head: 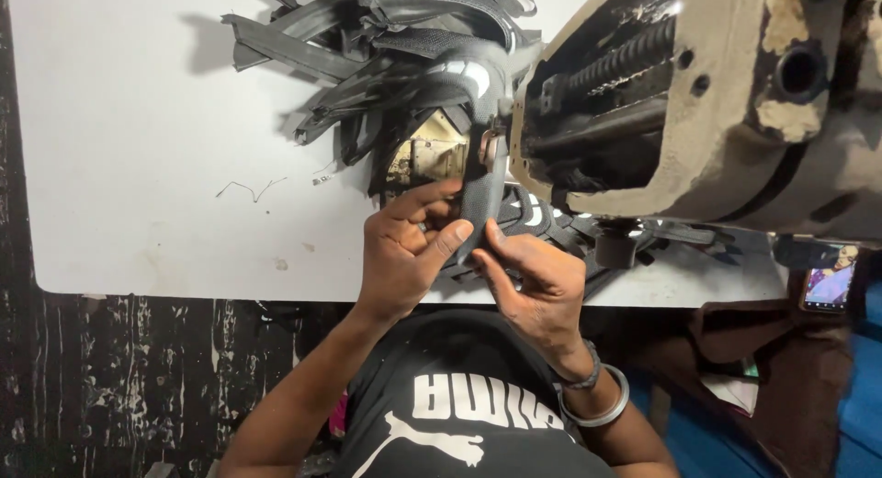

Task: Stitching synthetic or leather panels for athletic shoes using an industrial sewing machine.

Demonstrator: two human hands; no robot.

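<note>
left hand (pixel 404 248) and right hand (pixel 537 280) pinching one black mesh strap (pixel 482 198), just beside the sewing machine (pixel 717 119).

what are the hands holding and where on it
Both hands pinch a black strap: the left hand on its left edge, the right hand on its right edge, near the end closest to the person.
</note>
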